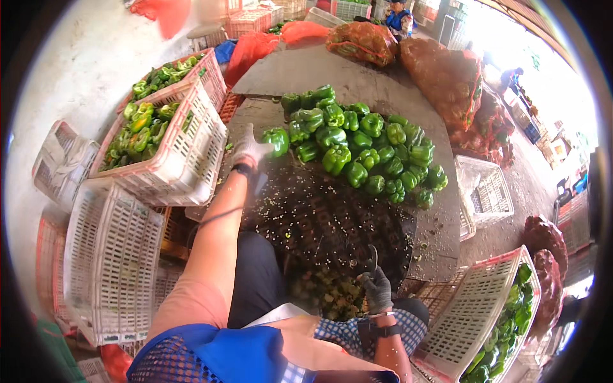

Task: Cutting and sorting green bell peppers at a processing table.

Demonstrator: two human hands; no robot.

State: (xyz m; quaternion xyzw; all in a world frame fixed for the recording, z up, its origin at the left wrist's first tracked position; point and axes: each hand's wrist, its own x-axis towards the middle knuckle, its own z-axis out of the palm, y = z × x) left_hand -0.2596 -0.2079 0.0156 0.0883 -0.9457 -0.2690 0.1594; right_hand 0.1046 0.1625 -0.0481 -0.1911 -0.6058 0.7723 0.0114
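Observation:
My left hand [251,150], in a pale glove, reaches to the left edge of the pile and has its fingers against a green bell pepper [276,142], which it appears to grip. Part of that grip is hidden behind the pepper. A heap of green bell peppers [373,150] lies to its right on the grey board [287,73]. Low over my lap, my right hand [378,292], in a dark grey glove, is closed round a small curved knife [373,256], its blade pointing up. Pale seeds dot the dark round surface [325,214] between my hands.
A crate [185,150] of cut peppers stands at my left, with an empty-looking crate [108,262] nearer. At right is a crate [476,306] of green peppers. Cut scraps [335,293] lie below the board. Filled mesh sacks [440,80] and a person [399,20] are at the far side.

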